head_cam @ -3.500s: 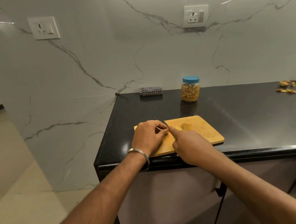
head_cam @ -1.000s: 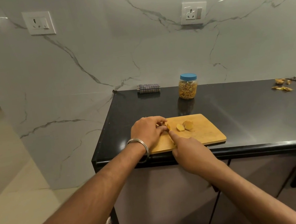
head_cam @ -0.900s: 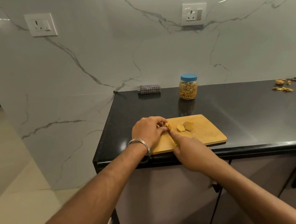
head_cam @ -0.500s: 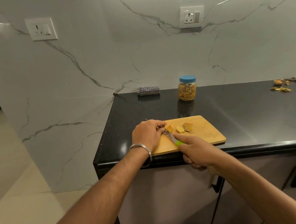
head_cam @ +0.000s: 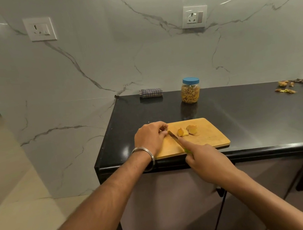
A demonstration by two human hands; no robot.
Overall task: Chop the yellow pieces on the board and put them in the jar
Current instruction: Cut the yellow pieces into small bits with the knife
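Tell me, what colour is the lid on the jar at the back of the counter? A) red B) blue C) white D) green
B: the jar of yellow strips stands beyond the wooden cutting board with a blue lid on top.

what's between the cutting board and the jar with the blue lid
Only bare black countertop, seen in the head view; the jar stands apart behind the board, its reflection on the counter between.

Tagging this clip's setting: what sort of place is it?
Most likely a home kitchen: a black stone counter with a wooden cutting board, a blue-lidded jar, and marble-look walls with sockets.
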